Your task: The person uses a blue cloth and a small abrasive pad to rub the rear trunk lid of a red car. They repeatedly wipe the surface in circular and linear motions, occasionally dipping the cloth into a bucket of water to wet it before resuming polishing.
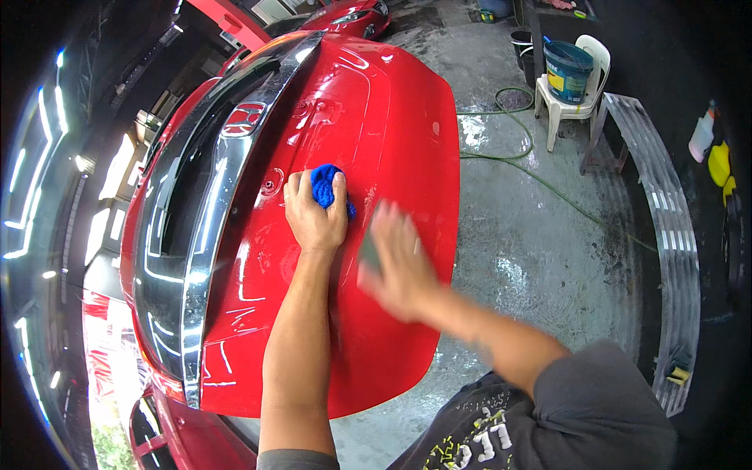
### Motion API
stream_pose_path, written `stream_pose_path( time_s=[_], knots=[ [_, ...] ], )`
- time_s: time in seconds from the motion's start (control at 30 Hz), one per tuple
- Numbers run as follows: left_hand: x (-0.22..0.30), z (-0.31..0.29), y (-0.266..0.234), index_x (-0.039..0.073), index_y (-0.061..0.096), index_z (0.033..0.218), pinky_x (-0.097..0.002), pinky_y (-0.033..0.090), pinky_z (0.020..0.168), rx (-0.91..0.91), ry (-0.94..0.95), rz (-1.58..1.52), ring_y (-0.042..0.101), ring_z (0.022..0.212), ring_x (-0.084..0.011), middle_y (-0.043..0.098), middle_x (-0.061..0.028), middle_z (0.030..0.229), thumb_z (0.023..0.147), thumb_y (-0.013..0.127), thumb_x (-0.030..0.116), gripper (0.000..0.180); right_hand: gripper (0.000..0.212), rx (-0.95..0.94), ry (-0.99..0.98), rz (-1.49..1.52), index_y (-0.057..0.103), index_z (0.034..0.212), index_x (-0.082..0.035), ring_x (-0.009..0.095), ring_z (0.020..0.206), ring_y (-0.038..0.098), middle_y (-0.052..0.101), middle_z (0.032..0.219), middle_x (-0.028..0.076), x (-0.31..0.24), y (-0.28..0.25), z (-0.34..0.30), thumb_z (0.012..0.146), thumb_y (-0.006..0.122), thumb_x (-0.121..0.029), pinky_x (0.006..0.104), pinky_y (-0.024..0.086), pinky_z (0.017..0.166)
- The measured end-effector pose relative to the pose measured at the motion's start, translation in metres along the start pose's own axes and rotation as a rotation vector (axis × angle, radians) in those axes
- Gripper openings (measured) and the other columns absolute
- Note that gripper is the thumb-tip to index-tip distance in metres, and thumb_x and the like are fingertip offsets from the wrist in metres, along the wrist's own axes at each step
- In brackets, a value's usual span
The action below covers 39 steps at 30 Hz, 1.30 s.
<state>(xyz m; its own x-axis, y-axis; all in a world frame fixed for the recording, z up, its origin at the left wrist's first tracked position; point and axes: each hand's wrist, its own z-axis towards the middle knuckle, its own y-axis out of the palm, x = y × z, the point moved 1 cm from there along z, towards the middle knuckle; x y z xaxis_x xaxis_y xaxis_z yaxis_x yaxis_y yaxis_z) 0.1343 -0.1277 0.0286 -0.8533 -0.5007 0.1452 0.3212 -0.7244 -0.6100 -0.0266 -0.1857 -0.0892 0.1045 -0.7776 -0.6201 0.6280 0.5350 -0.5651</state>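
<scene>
A glossy red car tailgate (392,149) lies below my hands, with a chrome trim strip and badge along its left side. My left hand (315,219) rests on the panel, its fingers closed round a bunched blue cloth (325,186). To the right of it, my right hand (401,262) is smeared by motion over the panel. Under its palm and thumb is a dark grey-green pad (370,252), held against the red paint and mostly hidden by the hand. Pale wet-looking streaks show on the paint near both hands.
A blue-green bucket (569,72) stands on a white plastic chair (570,113) at the back right. A green hose (540,174) runs over the wet grey floor. Along the right wall stretches a long metal bench (666,227). Another red car (352,17) is at the back.
</scene>
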Motion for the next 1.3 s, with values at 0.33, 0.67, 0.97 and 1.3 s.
stream_pose_path(
  time_s=[0.33, 0.67, 0.97, 1.3],
  knots=[
    [0.029, 0.009, 0.01, 0.001, 0.073, 0.113, -0.0529, 0.053, 0.093, -0.098, 0.101, 0.013, 0.065, 0.105, -0.042, 0.068, -0.0196, 0.109, 0.098, 0.082, 0.037, 0.04, 0.09, 0.086, 0.253, 0.095, 0.029, 0.172, 0.008, 0.041, 0.172, 0.02, 0.027, 0.181, 0.03, 0.137, -0.039, 0.135, 0.116, 0.044, -0.062, 0.049, 0.016, 0.141],
    [0.013, 0.003, -0.012, 0.0, 0.073, 0.112, -0.0532, 0.054, 0.093, -0.065, -0.001, 0.043, 0.065, 0.106, -0.0424, 0.067, -0.0198, 0.108, 0.099, 0.08, 0.037, 0.04, 0.098, 0.049, -0.118, -0.04, 0.033, 0.17, 0.009, 0.049, 0.169, 0.023, 0.03, 0.179, 0.033, 0.045, -0.011, 0.041, 0.11, 0.051, -0.068, 0.0597, 0.019, 0.138],
    [0.011, 0.0, -0.003, 0.001, 0.074, 0.114, -0.0531, 0.054, 0.094, -0.107, -0.006, 0.041, 0.065, 0.106, -0.0428, 0.067, -0.0199, 0.11, 0.099, 0.08, 0.038, 0.041, 0.109, -0.096, -0.245, -0.01, 0.037, 0.165, 0.014, 0.052, 0.167, 0.028, 0.033, 0.175, 0.039, -0.018, -0.004, -0.035, 0.107, 0.046, -0.077, 0.0625, 0.022, 0.136],
    [0.024, 0.01, 0.008, 0.0, 0.073, 0.112, -0.0531, 0.053, 0.095, -0.095, 0.004, -0.004, 0.066, 0.106, -0.0428, 0.068, -0.02, 0.11, 0.099, 0.08, 0.038, 0.041, 0.088, 0.136, 0.076, 0.052, 0.037, 0.167, 0.008, 0.05, 0.168, 0.026, 0.034, 0.176, 0.034, 0.107, -0.023, 0.113, 0.114, 0.048, -0.061, 0.0575, 0.02, 0.138]
  ],
)
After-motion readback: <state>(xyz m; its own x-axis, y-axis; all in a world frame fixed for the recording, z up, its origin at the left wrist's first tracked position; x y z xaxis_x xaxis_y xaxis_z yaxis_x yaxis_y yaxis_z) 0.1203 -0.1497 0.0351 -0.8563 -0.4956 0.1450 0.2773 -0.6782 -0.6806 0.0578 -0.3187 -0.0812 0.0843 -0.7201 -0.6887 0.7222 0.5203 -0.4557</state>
